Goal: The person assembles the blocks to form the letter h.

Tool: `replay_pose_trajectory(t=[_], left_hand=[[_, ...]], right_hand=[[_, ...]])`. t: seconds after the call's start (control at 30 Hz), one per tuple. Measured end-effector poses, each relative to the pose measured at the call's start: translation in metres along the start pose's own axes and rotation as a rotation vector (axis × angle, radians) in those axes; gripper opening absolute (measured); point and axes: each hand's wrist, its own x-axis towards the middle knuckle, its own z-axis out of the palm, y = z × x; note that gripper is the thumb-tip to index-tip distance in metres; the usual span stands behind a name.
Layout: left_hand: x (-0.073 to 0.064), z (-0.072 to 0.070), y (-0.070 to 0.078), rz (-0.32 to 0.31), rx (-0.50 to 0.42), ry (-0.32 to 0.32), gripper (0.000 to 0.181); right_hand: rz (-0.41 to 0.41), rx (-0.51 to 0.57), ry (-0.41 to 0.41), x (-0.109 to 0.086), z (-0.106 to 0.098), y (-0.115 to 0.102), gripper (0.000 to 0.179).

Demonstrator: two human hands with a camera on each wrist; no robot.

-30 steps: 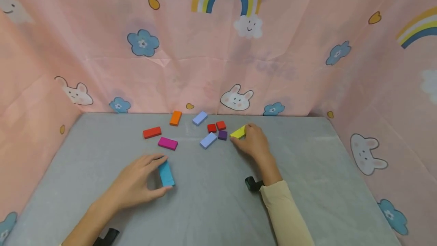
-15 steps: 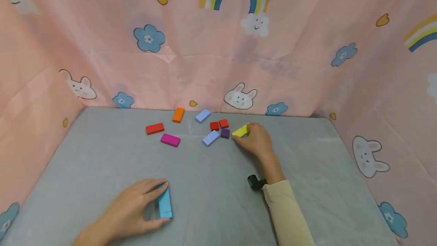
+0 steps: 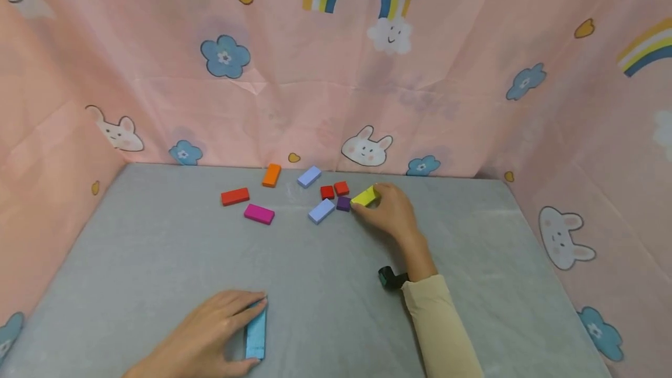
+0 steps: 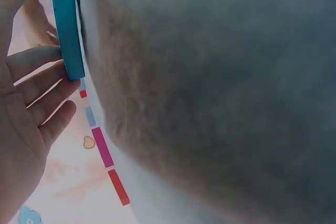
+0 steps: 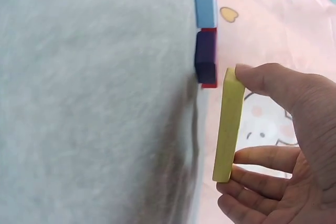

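Note:
My left hand (image 3: 202, 337) is at the near edge of the head view. Its thumb and fingers hold a light blue block (image 3: 256, 331) by its two ends; the left wrist view shows the blue block (image 4: 68, 30) close to the cloth. Farther back, my right hand (image 3: 391, 212) pinches a yellow block (image 3: 363, 196) lengthwise between thumb and fingers. In the right wrist view, pink backdrop shows between the yellow block (image 5: 229, 127) and the grey surface. Just left of it lies a small purple block (image 3: 343, 203), with two small red blocks (image 3: 327, 192) behind.
Two periwinkle blocks (image 3: 321, 211) lie left of the purple one. Toward the back left are an orange block (image 3: 271, 175), a red-orange block (image 3: 235, 196) and a magenta block (image 3: 259, 214). A pink patterned curtain (image 3: 294, 109) stands behind the grey cloth-covered table (image 3: 325, 284).
My left hand has come nearer the body with the light blue block. My right hand still holds the yellow block, now slightly farther left, closer to the purple one.

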Motion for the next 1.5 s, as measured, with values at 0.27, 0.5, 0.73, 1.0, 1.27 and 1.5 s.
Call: replay_pose_trajectory(t=[0.27,0.5,0.73,1.0,1.27,1.5], left_hand=[[-0.007,-0.003,0.002,-0.015,-0.021,-0.026,0.079],[-0.010,-0.002,0.005,0.007,0.010,-0.092,0.082],[-0.006,-0.006,0.011,-0.127,-0.084,-0.253,0.091],[-0.011,-0.005,0.017,-0.095,0.013,-0.199,0.084],[-0.017,-0.002,0.025,-0.160,0.004,-0.223,0.076],[-0.024,0.001,0.028,-0.171,0.060,-0.223,0.075]], right_hand=[[-0.053,0.042,0.009,0.000,-0.007,-0.019,0.078],[-0.162,0.109,-0.071,-0.013,-0.016,-0.039,0.079],[-0.281,0.102,-0.085,-0.025,-0.013,-0.067,0.077],[-0.311,0.123,-0.188,-0.051,0.006,-0.098,0.074],[-0.325,0.152,-0.245,-0.065,0.022,-0.116,0.076],[-0.411,0.102,-0.287,-0.078,0.036,-0.139,0.072]])
